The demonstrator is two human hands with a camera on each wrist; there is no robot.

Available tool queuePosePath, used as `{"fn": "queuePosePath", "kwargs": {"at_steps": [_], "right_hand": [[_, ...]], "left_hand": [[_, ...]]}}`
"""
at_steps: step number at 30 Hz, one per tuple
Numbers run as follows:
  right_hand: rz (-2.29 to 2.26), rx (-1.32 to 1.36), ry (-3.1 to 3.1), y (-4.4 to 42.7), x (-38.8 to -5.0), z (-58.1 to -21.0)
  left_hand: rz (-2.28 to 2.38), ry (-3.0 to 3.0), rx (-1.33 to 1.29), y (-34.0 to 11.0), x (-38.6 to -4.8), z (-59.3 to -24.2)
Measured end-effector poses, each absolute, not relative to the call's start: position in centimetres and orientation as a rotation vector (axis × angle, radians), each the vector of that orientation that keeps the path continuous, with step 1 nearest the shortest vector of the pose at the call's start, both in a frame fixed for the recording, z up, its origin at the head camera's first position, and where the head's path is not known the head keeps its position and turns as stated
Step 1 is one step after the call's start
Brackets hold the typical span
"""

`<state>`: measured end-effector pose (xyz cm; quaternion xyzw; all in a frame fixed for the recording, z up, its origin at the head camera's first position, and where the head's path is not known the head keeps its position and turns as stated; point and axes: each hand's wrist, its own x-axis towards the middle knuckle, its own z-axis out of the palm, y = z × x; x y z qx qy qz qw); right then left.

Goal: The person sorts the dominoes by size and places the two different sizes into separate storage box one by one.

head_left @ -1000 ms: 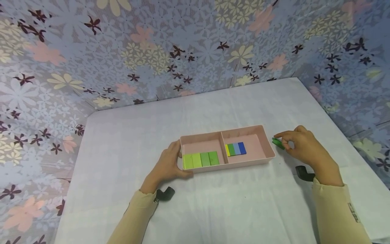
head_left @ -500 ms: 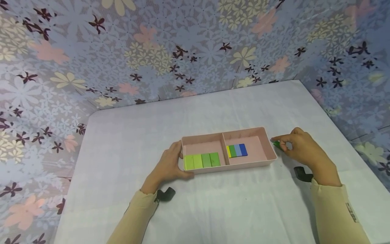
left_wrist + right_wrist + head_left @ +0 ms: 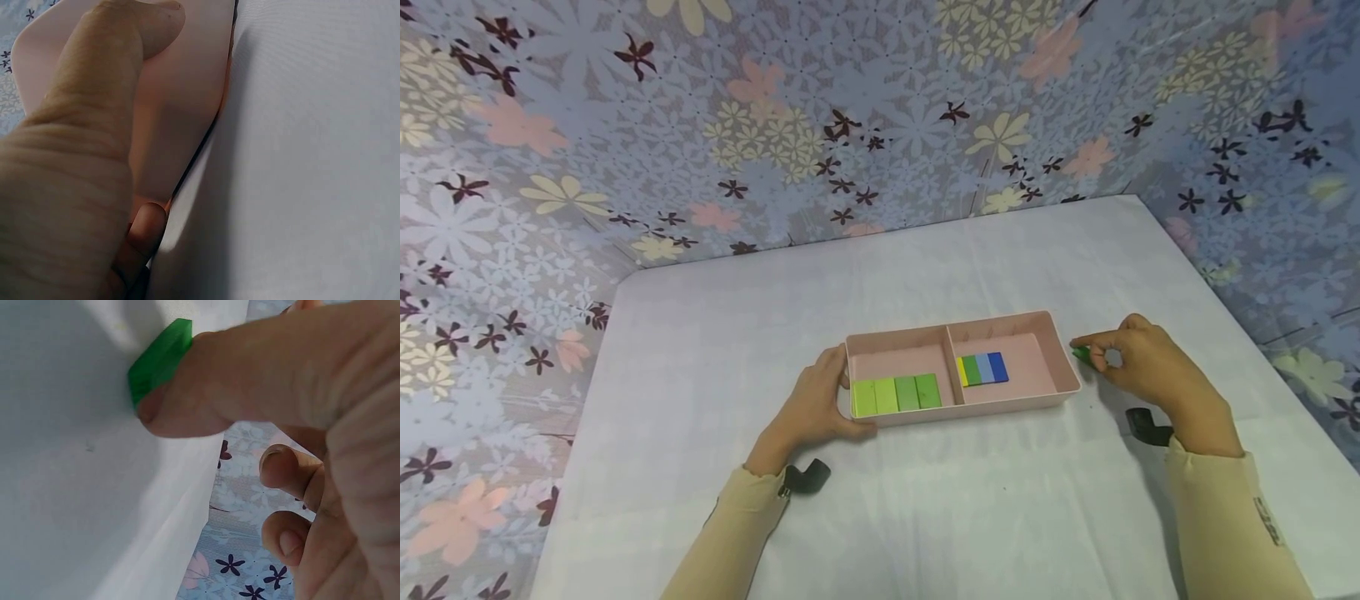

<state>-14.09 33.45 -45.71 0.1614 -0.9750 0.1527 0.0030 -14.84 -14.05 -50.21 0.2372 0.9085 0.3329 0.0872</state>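
My left hand (image 3: 811,404) grips the left end of a pink two-compartment tray (image 3: 1000,403), thumb along its front wall. In the left wrist view the thumb lies against the pink wall, with a fingertip by the lower edge. To the right of the tray, my right hand (image 3: 1142,362) pinches a small green block (image 3: 159,362) between thumb and index finger, close to the cloth. Its other fingers are loosely bent. Green tiles (image 3: 886,396) fill the front of the left compartment. In the right compartment lie narrow yellow, green and blue tiles (image 3: 982,369) beside the divider.
A white cloth (image 3: 737,317) covers the table. Flowered fabric (image 3: 880,117) rises behind and at both sides. Black curved wrist pieces (image 3: 807,477) stick out from both sleeves near the cloth.
My right hand has shifted slightly, and its fingers now cover more of the green block. The left hand keeps its hold on the tray.
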Motion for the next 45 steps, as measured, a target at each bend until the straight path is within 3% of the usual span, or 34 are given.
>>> {"fn": "queuePosePath", "kwargs": {"at_steps": [27,45], "right_hand": [[0.591,0.367,-3.083,33.9,-13.8,-45.7],[0.528,0.422,-2.949,32.8,-13.4,-43.6]], "left_hand": [[1.002,2.703,0.702,-14.1,-14.8,-50.2],[0.984,2.7,0.673,-14.0,-14.7,-50.1]]}}
